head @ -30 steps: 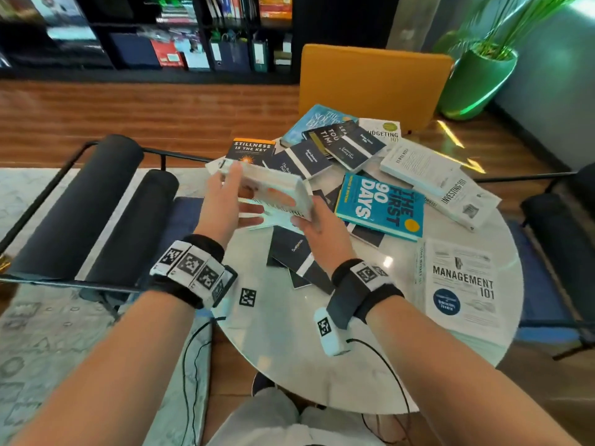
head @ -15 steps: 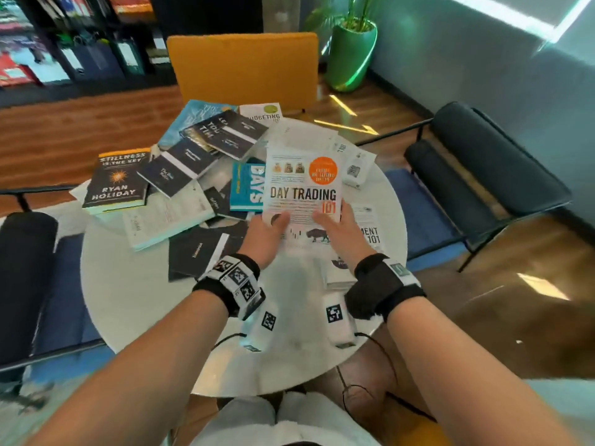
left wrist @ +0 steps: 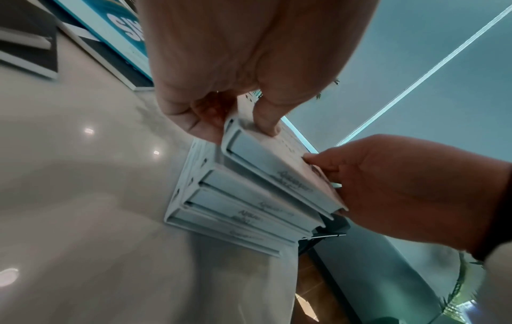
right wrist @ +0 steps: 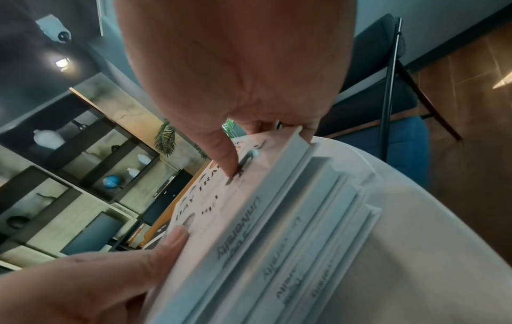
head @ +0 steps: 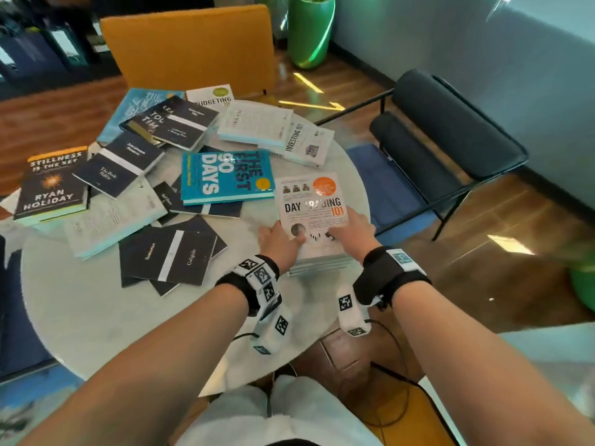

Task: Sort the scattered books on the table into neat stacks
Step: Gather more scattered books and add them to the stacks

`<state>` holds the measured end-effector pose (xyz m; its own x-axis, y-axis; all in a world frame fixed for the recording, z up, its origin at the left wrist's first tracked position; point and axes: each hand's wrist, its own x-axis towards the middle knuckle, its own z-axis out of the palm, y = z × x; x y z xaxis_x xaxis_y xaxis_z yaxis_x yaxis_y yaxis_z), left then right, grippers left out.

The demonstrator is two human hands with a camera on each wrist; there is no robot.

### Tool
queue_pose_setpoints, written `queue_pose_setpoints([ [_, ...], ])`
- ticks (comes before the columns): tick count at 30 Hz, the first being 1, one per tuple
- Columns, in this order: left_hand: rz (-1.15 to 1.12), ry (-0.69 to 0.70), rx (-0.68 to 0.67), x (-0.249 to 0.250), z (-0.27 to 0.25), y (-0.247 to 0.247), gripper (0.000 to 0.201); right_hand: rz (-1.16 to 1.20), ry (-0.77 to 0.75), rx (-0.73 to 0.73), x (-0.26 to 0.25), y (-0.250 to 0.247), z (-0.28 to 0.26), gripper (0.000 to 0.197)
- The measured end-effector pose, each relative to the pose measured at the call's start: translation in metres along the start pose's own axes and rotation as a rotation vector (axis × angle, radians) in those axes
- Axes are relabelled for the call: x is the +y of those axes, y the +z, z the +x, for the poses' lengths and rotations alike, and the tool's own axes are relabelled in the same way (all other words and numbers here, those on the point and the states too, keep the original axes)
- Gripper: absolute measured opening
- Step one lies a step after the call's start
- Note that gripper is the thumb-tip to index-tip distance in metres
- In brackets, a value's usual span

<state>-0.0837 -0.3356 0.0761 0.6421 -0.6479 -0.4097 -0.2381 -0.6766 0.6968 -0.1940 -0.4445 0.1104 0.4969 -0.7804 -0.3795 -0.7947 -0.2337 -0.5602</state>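
Both hands (head: 317, 239) pinch Day Trading book (head: 314, 207) by near corners on stack (left wrist: 238, 210); stiff, light, glossy cover probably slippery.

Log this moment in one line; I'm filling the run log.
hands: both grip Day Trading 101 book | place: on white stack | alignment: askew

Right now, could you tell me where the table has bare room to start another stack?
The widest bare patch of table is the near left, bordered by the dark booklets and the left hand. A narrower strip lies along the near rim below the white stack. The far half is crowded: the blue book and overlapping books cover it.
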Motion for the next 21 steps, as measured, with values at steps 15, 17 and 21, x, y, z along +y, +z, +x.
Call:
queue_pose_setpoints([
  [15, 0.172, 0.192, 0.010, -0.021, -0.022, -0.004, 0.113, -0.001, -0.226, -0.124, 0.040, 0.001, -0.018, 0.092],
  [17, 0.164, 0.187, 0.025, -0.021, -0.022, -0.003, 0.110, -0.003, -0.245, -0.104, 0.041, 0.000, -0.018, 0.089],
  [21, 0.137, 0.184, 0.049, -0.024, -0.022, 0.000, 0.108, -0.009, -0.263, -0.068, 0.044, 0.002, -0.019, 0.086],
])
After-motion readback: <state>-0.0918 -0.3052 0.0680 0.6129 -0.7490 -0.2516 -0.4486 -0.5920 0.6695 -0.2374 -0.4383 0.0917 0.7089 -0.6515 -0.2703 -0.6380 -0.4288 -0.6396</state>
